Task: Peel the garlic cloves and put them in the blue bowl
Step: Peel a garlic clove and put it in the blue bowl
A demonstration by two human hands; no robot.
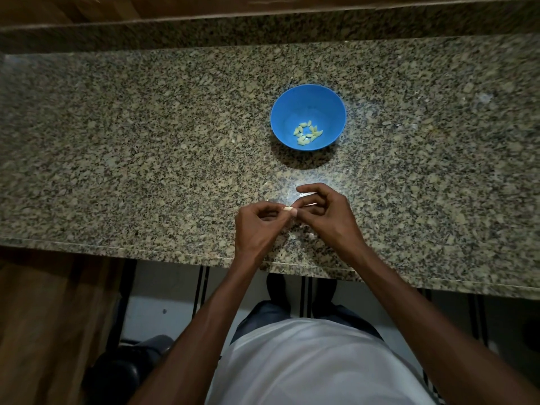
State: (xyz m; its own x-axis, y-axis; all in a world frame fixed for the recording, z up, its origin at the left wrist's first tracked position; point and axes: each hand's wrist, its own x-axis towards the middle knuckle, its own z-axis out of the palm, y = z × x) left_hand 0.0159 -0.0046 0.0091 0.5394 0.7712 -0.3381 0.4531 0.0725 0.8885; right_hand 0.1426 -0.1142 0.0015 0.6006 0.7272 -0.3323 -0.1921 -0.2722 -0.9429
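A blue bowl (pixel 308 96) stands on the speckled granite counter (pixel 146 141), beyond my hands. Several pale peeled garlic cloves (pixel 308 133) lie in its bottom. My left hand (pixel 257 229) and my right hand (pixel 327 213) meet above the counter's near part. Between their fingertips they pinch one small pale garlic clove (pixel 287 209). My right index finger arches over it. Whether skin is still on the clove cannot be made out.
Thin pale scraps of garlic skin (pixel 311 235) lie on the counter under my hands. The counter's front edge (pixel 175 254) runs just below my wrists. A raised granite ledge (pixel 263 30) closes the back. A wooden panel (pixel 43 317) stands at lower left.
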